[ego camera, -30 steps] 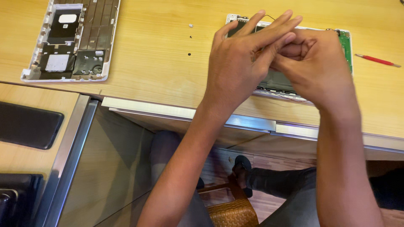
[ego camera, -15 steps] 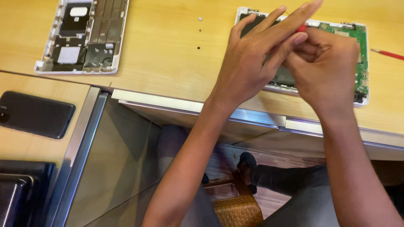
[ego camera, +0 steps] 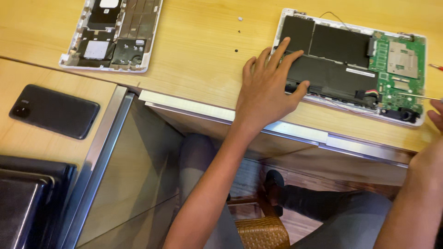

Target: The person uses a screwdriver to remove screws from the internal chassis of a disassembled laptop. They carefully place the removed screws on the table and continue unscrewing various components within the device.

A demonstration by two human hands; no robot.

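Left hand (ego camera: 267,90) — fingers spread flat, gripping nothing — presses the near-left corner of the opened white laptop base (ego camera: 350,64), palm over its edge and fingertips on the black flat battery pack (ego camera: 332,76). Right hand (ego camera: 436,115) (mostly out of frame) pinches a thin metal-shafted screwdriver (ego camera: 417,97); its tip lies at the green circuit board (ego camera: 399,69), right of the bracing palm. Beyond the left fingertips, small loose screws (ego camera: 239,32) dot the light wooden tabletop (ego camera: 198,60). Judged step: steadying the base while working a fastener — fine tip alignment comes next.
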